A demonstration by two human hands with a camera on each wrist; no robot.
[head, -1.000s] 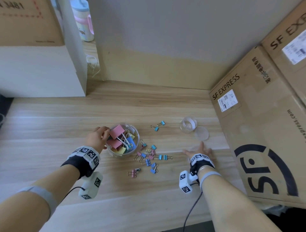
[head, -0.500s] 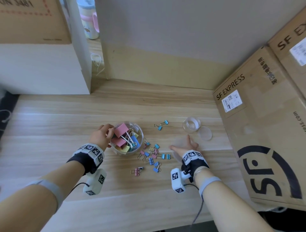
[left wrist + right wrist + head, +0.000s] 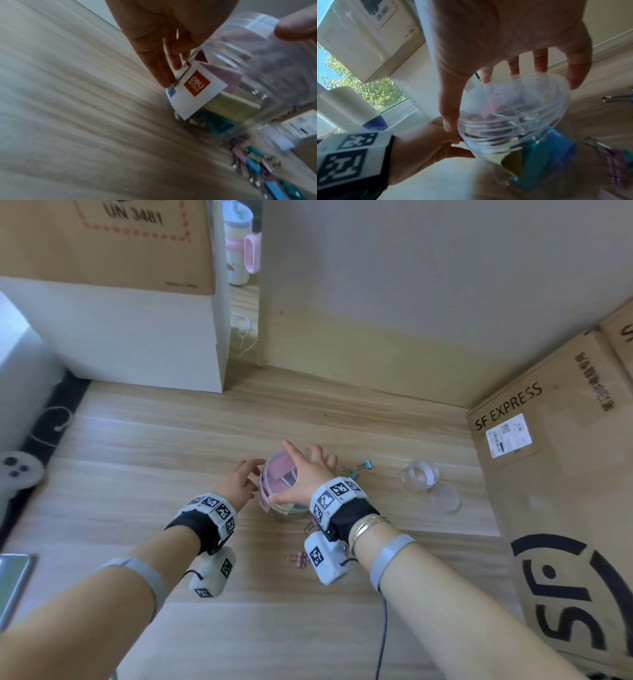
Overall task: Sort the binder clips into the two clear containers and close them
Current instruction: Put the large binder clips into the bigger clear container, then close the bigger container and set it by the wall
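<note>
My right hand (image 3: 301,470), having just crossed from the table's right side, is pressing the clear lid (image 3: 518,94) with spread fingers onto the large container (image 3: 274,501), mid-table, while my left hand (image 3: 239,484) is gripping its wall, so 1 of 2 containers is nearly closed.

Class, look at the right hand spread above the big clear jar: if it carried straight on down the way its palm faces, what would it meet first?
The right hand would probably first meet the clear lid on the large jar; contact may already exist, since depth is unclear.
</note>
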